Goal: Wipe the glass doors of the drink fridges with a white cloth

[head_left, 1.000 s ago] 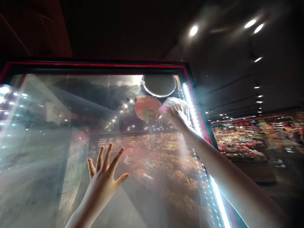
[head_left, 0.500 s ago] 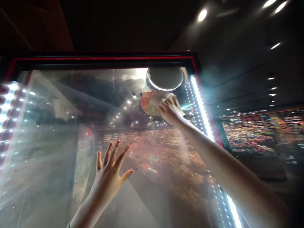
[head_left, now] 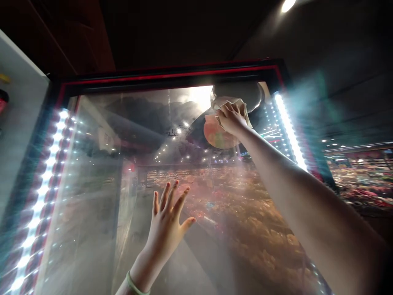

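Note:
A large glass panel (head_left: 92, 196) with a dark, red-lined frame stands before me, full of reflections. My left hand (head_left: 168, 219) is spread against or just in front of the glass at the lower middle, fingers apart and holding nothing. Higher up, near the top right corner, my right hand (head_left: 233, 118) presses a pale crumpled cloth (head_left: 225, 101) to the glass. Behind or reflected beside the cloth is a reddish-orange rounded shape (head_left: 219, 137). A dark round shape with a bright rim (head_left: 258, 96) lies partly behind the cloth.
Bright LED strips run down the left (head_left: 46, 180) and right (head_left: 290, 127) sides of the frame. A pale wall (head_left: 21, 82) borders it on the left. Shop displays (head_left: 362, 176) stand at the far right under ceiling lights.
My right hand and the cloth have moved up the glass, now overlapping the dark round shape. The view has shifted left, bringing the pale wall in. My left hand stays spread.

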Motion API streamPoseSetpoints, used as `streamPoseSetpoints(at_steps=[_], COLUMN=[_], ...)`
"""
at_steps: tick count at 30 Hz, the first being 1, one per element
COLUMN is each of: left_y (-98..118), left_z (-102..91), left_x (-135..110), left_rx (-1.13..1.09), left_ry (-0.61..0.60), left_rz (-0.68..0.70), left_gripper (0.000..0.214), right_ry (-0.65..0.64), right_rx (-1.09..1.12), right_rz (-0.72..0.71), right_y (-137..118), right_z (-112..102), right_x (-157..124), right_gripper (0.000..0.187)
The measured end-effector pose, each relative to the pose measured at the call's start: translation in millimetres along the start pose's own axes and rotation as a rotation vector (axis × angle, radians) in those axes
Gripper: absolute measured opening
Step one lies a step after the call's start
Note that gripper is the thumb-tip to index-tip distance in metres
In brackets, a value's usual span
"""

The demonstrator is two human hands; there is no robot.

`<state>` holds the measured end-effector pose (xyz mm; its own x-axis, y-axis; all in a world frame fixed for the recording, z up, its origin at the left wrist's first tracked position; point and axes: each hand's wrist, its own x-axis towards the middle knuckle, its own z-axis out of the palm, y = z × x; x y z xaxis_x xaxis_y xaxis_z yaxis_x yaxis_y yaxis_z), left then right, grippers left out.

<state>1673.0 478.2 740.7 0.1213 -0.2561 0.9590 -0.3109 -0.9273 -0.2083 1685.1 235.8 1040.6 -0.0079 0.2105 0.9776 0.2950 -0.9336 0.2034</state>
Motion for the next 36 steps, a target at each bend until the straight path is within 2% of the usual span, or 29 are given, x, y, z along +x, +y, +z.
streamPoseSetpoints(at_steps=[2, 5, 7, 9, 11, 13, 14, 17, 18, 19, 22, 23, 27, 29, 32, 33, 36], left_y=[3, 4, 0, -8, -20, -34, -41, -59, -64, -68, -73, -74, -72, -71, -68, -67, -63], left_z=[1.2, 2.1, 0.7, -2.3, -6.7, -11.4, -13.6, -18.3, -19.2, -19.9, -20.5, -20.5, -21.2, -21.7, -21.4, -21.1, -20.3], left_x=[0, -5, -13, -24, -35, -46, -52, -65, -69, -72, -78, -78, -77, -77, -76, -75, -74], left_rx=[-0.003, -0.006, -0.003, 0.003, 0.016, 0.034, 0.045, 0.072, 0.079, 0.082, 0.089, 0.089, 0.071, 0.052, 0.025, 0.017, -0.001], left_ry=[0.018, 0.033, 0.028, 0.017, 0.009, -0.002, -0.010, -0.036, -0.039, -0.041, -0.043, -0.047, -0.055, -0.058, -0.056, -0.053, -0.049], left_rz=[-0.011, -0.023, -0.026, -0.047, -0.087, -0.129, -0.148, -0.203, -0.219, -0.229, -0.242, -0.244, -0.254, -0.267, -0.292, -0.302, -0.327], left_gripper=[0.087, 0.081, 0.079, 0.079, 0.078, 0.078, 0.078, 0.079, 0.079, 0.079, 0.080, 0.081, 0.080, 0.079, 0.076, 0.076, 0.075], right_ry=[0.024, -0.112, -0.203, -0.195, -0.094, -0.023, -0.028, -0.146, -0.165, -0.157, -0.033, -0.013, -0.143, -0.131, -0.005, -0.002, -0.098], right_rx=[0.035, 0.068, 0.064, 0.061, 0.078, 0.109, 0.124, 0.160, 0.169, 0.178, 0.208, 0.216, 0.212, 0.199, 0.180, 0.177, 0.166], right_rz=[-0.023, -0.322, -0.478, -0.433, -0.276, -0.228, -0.279, -0.548, -0.577, -0.555, -0.349, -0.326, -0.543, -0.491, -0.277, -0.282, -0.436], right_y=[-18, -62, -79, -81, -83, -94, -103, -129, -134, -138, -145, -148, -157, -154, -145, -142, -128], right_z=[9, 27, 35, 39, 43, 49, 52, 60, 61, 63, 66, 67, 66, 64, 60, 60, 56], right_x=[-2, -22, -29, -27, -22, -23, -26, -38, -40, -41, -45, -49, -73, -79, -84, -86, -97], right_gripper=[0.048, 0.041, 0.040, 0.042, 0.043, 0.042, 0.041, 0.038, 0.038, 0.038, 0.040, 0.040, 0.038, 0.038, 0.039, 0.039, 0.039])
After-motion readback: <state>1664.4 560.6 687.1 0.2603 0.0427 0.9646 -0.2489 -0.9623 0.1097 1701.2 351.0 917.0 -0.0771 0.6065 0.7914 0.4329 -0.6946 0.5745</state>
